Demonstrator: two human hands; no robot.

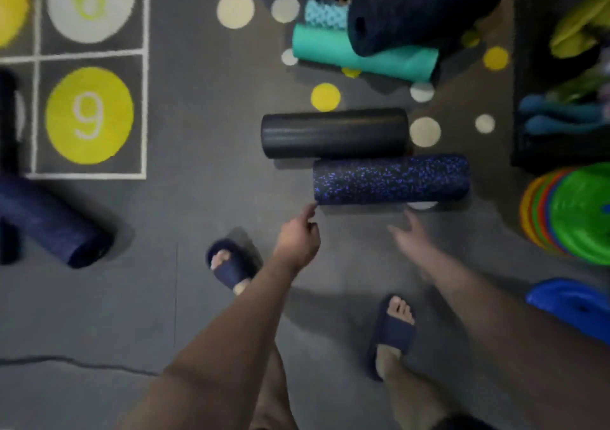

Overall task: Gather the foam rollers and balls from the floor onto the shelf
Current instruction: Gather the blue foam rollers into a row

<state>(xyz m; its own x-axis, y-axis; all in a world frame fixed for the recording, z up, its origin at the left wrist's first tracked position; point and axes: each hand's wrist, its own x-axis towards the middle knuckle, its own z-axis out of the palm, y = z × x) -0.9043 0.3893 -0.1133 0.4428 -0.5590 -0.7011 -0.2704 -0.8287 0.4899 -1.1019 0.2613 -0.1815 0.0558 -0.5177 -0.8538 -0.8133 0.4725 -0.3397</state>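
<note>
In the head view, the speckled roller [391, 180] lies on the floor [211, 205], close against the black roller [335, 133] behind it. Your left hand [298, 236] is at its left end, fingers loosely curled and holding nothing. Your right hand [412, 236] is blurred, fingers spread, near its front side and gripping nothing. Take the roller near both ends so that it stays level. Lift it straight up, so the black roller does not roll. The dark unit at the right seems to be the shelf [525, 106].
</note>
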